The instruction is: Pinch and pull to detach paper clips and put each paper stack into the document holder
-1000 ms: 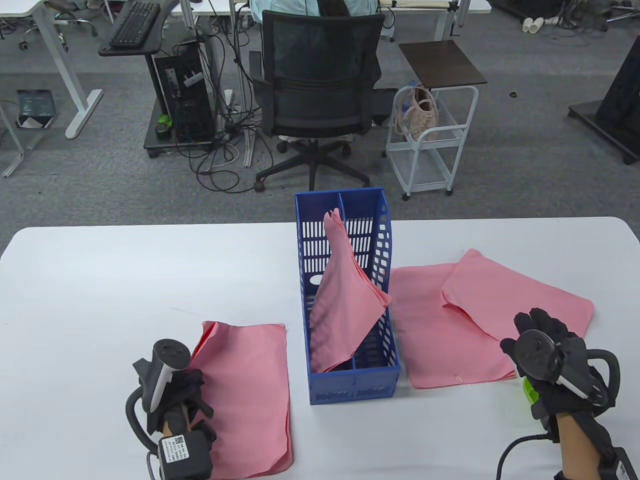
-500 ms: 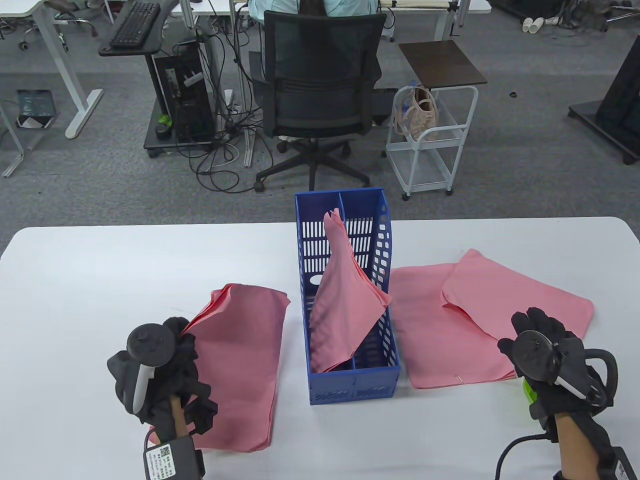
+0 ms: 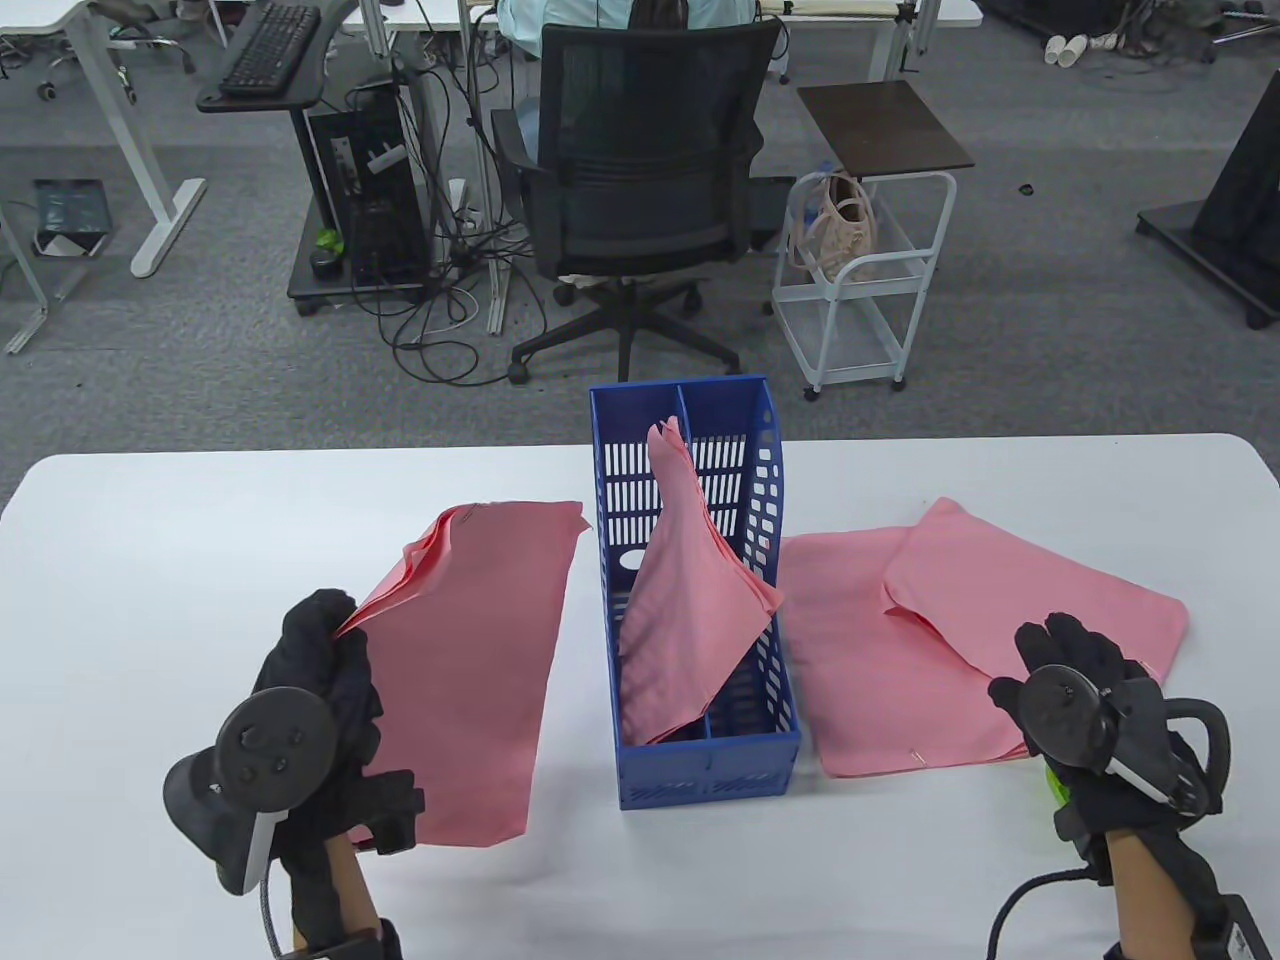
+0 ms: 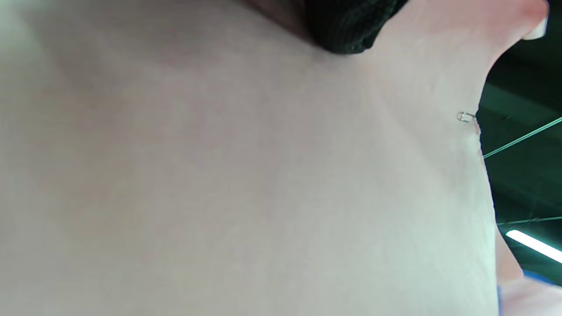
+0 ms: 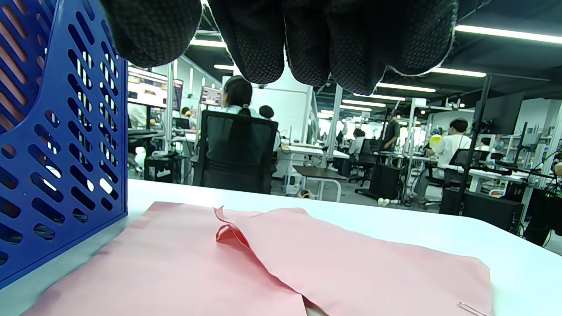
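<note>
Paper stack [image 3: 460, 660]: thin, floppy, we judge light | left hand [image 3: 320, 680] fingers pinch its edge | paper clip [image 4: 465, 116] at corner, grip there | right hand [image 3: 1085, 690] fingers relaxed, empty

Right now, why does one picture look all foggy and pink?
In the left wrist view the paper sits right against the camera, so it blurs and fills the frame; only a small clip looks sharp. The table view is clear. In the right wrist view the fingers are dark against the ceiling lights.
</note>
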Demonstrator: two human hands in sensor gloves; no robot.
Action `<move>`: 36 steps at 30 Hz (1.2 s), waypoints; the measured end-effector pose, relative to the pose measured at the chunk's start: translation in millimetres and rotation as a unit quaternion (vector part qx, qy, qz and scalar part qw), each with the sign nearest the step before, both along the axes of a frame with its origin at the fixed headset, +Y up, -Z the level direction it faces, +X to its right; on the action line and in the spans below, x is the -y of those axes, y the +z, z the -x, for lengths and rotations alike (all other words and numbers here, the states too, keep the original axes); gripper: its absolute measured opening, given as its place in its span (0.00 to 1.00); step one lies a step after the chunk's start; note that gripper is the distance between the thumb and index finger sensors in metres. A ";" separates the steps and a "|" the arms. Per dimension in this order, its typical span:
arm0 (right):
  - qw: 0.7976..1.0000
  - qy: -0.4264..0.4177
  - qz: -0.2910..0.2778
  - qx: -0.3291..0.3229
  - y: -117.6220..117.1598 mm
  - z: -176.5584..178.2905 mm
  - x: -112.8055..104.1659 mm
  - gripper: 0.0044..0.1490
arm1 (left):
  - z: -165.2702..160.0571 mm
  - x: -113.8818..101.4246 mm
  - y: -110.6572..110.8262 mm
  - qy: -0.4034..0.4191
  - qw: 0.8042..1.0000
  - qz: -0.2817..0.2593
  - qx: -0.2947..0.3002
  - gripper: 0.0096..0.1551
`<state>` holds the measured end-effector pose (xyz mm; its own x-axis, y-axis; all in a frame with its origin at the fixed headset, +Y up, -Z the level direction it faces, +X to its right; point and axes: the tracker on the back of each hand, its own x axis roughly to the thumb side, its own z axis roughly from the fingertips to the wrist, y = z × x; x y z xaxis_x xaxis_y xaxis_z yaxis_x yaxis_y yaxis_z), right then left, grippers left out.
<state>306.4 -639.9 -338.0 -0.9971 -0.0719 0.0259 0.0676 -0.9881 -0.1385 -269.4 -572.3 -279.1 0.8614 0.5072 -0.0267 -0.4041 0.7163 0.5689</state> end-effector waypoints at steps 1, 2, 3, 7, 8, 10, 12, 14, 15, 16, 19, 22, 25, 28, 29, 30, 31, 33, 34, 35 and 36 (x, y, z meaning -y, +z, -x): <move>1.000 0.000 -0.001 -0.001 0.2 0.3 -0.1 0.42 | -1.6 -2.3 2.7 0.001 1.000 -0.008 0.006 0.23; 1.000 -0.001 -0.002 -0.003 0.7 1.0 -0.4 0.42 | -4.3 -5.8 6.5 0.004 1.000 -0.018 0.019 0.24; 1.000 -0.002 -0.003 -0.004 0.9 1.3 -0.6 0.42 | -5.8 -7.3 8.1 0.006 0.999 -0.022 0.026 0.24; 1.000 -0.009 -0.010 -0.012 3.4 4.1 -3.1 0.42 | -20.3 -15.7 15.5 0.008 0.996 -0.045 0.070 0.24; 1.000 -0.010 -0.012 -0.014 4.1 4.5 -4.1 0.42 | -25.3 -17.9 17.0 0.004 0.996 -0.050 0.078 0.25; 1.000 -0.014 -0.020 -0.020 6.1 5.6 -6.6 0.42 | -36.0 -21.3 18.9 -0.010 0.994 -0.057 0.090 0.25; 0.999 -0.022 -0.030 -0.026 8.5 7.0 -9.6 0.42 | -48.7 -24.0 18.9 -0.025 0.992 -0.060 0.108 0.25; 0.998 -0.029 -0.037 -0.035 10.8 8.7 -11.7 0.42 | -62.1 -26.4 17.0 -0.031 0.990 -0.061 0.126 0.25; 0.998 -0.032 -0.040 -0.039 11.8 9.6 -12.6 0.42 | -67.7 -27.3 16.0 -0.034 0.989 -0.060 0.133 0.25; 0.998 -0.035 -0.042 -0.043 12.9 10.1 -13.7 0.42 | -75.3 -28.4 15.0 -0.040 0.987 -0.060 0.142 0.25; 0.996 -0.044 -0.059 -0.055 16.8 11.6 -17.7 0.42 | -99.2 -29.0 12.8 -0.051 0.982 -0.063 0.170 0.26; 0.992 -0.053 -0.085 -0.070 21.2 13.2 -21.7 0.41 | -120.7 -25.2 10.9 -0.055 0.976 -0.061 0.203 0.26; 0.983 -0.081 -0.130 -0.104 29.6 17.6 -27.4 0.41 | -146.1 -18.0 7.6 -0.078 0.969 -0.048 0.229 0.26; 0.966 -0.122 -0.177 -0.145 39.3 24.1 -33.5 0.41 | -167.1 -9.2 6.1 -0.109 0.962 -0.036 0.250 0.26; 0.960 -0.132 -0.189 -0.157 41.8 26.2 -34.6 0.41 | -171.6 -7.2 5.7 -0.117 0.960 -0.034 0.254 0.26; 0.952 -0.147 -0.204 -0.174 45.3 29.8 -35.9 0.41 | -178.3 -3.7 5.4 -0.125 0.957 -0.030 0.260 0.25; 0.947 -0.156 -0.211 -0.184 47.4 32.2 -36.4 0.41 | -182.2 -1.5 5.3 -0.128 0.955 -0.029 0.265 0.26; 0.933 -0.181 -0.224 -0.213 52.6 40.5 -36.6 0.41 | -194.2 5.9 4.8 -0.142 0.949 -0.024 0.282 0.26; 0.929 -0.189 -0.226 -0.222 53.8 43.3 -36.3 0.41 | -198.1 8.6 5.1 -0.149 0.946 -0.022 0.286 0.26; 0.924 -0.198 -0.227 -0.234 55.2 47.4 -35.1 0.41 | -203.8 12.7 5.4 -0.165 0.943 -0.019 0.290 0.26; 0.922 -0.203 -0.226 -0.240 55.8 50.0 -34.4 0.41 | -207.2 15.0 5.8 -0.176 0.940 -0.018 0.292 0.26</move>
